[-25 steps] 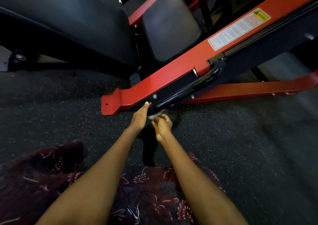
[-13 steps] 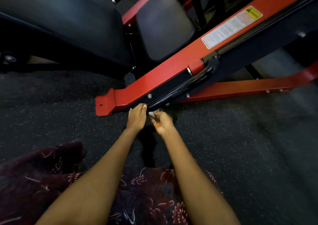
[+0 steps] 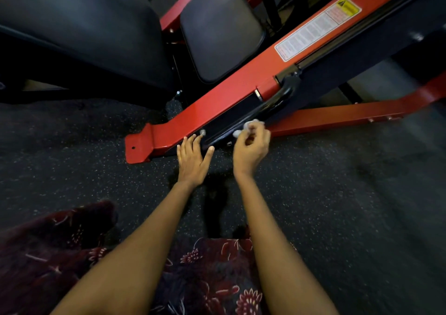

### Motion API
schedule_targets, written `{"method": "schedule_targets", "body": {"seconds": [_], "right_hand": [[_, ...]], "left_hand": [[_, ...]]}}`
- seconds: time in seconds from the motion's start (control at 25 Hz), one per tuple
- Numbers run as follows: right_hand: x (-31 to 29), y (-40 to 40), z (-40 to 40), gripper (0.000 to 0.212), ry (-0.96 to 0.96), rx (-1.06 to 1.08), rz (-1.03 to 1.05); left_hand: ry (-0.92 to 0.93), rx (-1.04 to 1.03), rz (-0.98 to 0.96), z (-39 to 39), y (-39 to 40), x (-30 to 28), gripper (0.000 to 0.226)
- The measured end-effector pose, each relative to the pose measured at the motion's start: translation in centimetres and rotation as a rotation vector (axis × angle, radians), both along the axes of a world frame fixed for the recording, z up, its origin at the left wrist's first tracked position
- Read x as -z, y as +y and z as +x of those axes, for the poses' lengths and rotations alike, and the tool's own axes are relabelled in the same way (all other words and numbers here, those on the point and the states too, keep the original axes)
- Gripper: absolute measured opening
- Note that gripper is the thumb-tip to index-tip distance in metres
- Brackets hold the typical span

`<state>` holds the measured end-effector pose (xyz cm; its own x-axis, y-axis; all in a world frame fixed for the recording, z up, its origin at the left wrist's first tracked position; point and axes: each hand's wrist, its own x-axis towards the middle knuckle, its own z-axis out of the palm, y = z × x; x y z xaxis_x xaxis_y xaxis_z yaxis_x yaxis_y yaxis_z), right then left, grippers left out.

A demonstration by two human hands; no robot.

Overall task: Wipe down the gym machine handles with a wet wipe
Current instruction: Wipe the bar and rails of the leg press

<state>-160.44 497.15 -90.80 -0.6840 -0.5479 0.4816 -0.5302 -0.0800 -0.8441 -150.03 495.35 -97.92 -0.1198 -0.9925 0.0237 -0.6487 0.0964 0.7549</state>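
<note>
The right hand [image 3: 251,146] pinched a crumpled white wipe [image 3: 248,127] in curled fingers, pressing it on the black handle [image 3: 270,102] that ran along the red frame [image 3: 217,107], near the handle's lower end. The left hand [image 3: 193,160] lay flat, fingers straight and spread, fingertips on the frame's floor end beside a bolt [image 3: 202,132].

black seat pad [image 3: 220,29] | warning label [image 3: 316,29] | speckled rubber floor [image 3: 337,194]

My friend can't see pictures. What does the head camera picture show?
The right hand holds a white wipe against a black handle on a red gym machine. The left hand rests open on the frame.
</note>
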Motion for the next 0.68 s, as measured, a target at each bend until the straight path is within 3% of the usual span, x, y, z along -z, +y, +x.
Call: {"method": "schedule_targets", "body": {"seconds": [0.12,0.32,0.52,0.68], "right_hand": [[1.2,0.6,0.7,0.011,0.206,-0.13,0.087],[-0.4,-1.1,-1.7,0.014,0.249,-0.005,-0.009],[1.4,0.5,1.4,0.018,0.522,-0.202,0.191],[-1.9,-1.4,-3.2,0.017,0.428,-0.011,0.057]], "left_hand": [[-0.003,-0.007,0.01,0.0,0.1,0.0,0.063],[-0.008,-0.007,0.088,-0.1,-0.4,-0.4,0.056],[-0.036,0.021,0.122,0.2,-0.5,-0.6,0.052],[0.003,0.054,0.142,0.4,-0.7,-0.7,0.052]]}}
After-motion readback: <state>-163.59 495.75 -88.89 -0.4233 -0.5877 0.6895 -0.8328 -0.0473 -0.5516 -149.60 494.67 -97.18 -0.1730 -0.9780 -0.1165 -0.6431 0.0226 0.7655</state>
